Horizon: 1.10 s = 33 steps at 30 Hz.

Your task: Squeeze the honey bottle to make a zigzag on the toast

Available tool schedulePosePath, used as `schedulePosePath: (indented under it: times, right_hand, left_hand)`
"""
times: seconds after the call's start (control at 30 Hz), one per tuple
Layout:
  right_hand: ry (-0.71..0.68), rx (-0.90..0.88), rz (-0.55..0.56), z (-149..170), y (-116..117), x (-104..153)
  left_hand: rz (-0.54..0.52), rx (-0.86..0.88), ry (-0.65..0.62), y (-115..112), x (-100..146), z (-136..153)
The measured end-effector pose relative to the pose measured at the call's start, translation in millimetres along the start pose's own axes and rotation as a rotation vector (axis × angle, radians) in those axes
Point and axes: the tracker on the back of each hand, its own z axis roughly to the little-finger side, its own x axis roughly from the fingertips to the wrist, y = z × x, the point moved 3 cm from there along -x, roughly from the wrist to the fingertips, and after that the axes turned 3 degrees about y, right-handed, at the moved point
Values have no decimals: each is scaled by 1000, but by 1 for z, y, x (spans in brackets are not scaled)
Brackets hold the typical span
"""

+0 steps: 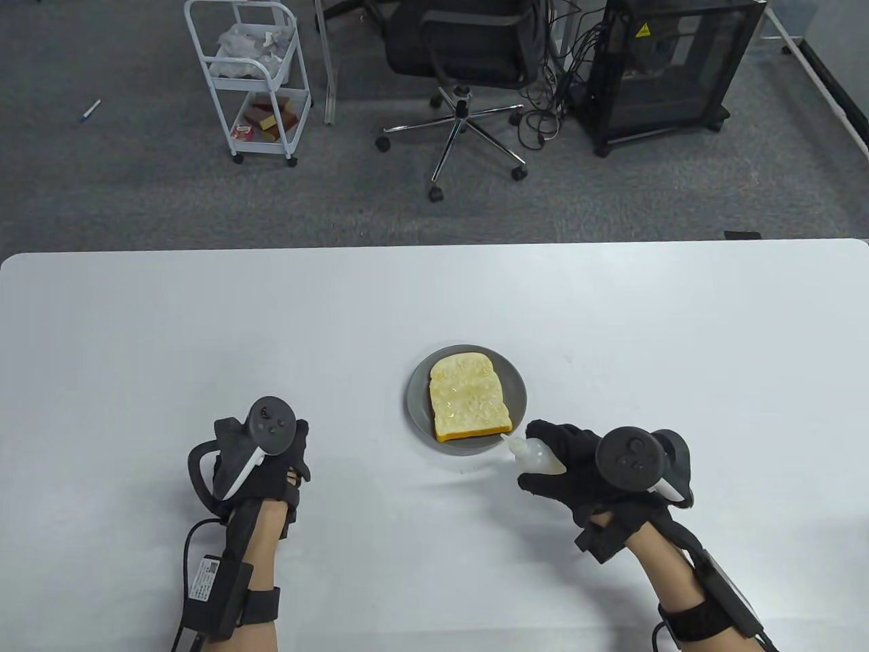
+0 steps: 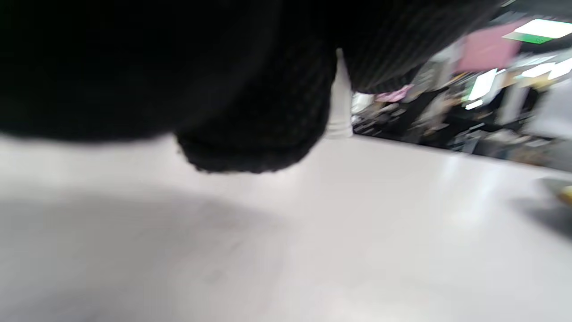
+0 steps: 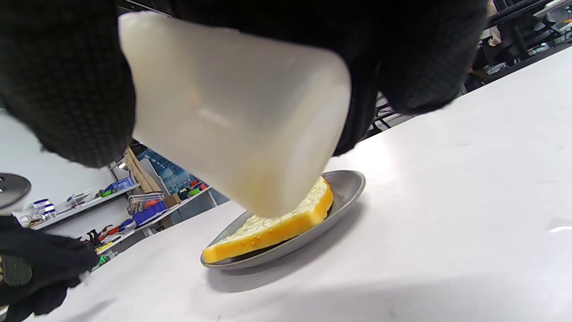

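A slice of toast [image 1: 468, 397] with a glossy top lies on a grey plate [image 1: 419, 407] near the table's middle. My right hand [image 1: 577, 462] grips a translucent squeeze bottle [image 1: 536, 456], tilted, its nozzle pointing up-left at the plate's near right rim by the toast's corner. In the right wrist view the bottle [image 3: 237, 116] fills the frame above the toast [image 3: 272, 223] and plate [image 3: 344, 188]. My left hand [image 1: 261, 451] rests on the table left of the plate, holding nothing; its fingers are curled under. The left wrist view shows only glove [image 2: 250, 134] above the table, blurred.
The white table [image 1: 204, 326] stretches wide around the plate. Beyond its far edge stand a white trolley [image 1: 251, 75], an office chair [image 1: 468, 75] and a black cabinet [image 1: 672, 61] on the grey floor.
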Motion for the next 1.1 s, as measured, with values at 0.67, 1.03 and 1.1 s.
schedulePosePath:
  times: [0.67, 1.03, 1.1]
  right_hand:
    - [18, 7, -16, 5, 1, -1]
    - [25, -73, 13, 3, -4, 1]
    - [18, -82, 21, -1, -4, 2]
  left_hand:
    - [48, -141, 146, -27, -15, 16]
    - [-250, 42, -109, 44, 53, -45]
    - [-252, 118, -243, 45, 68, -69]
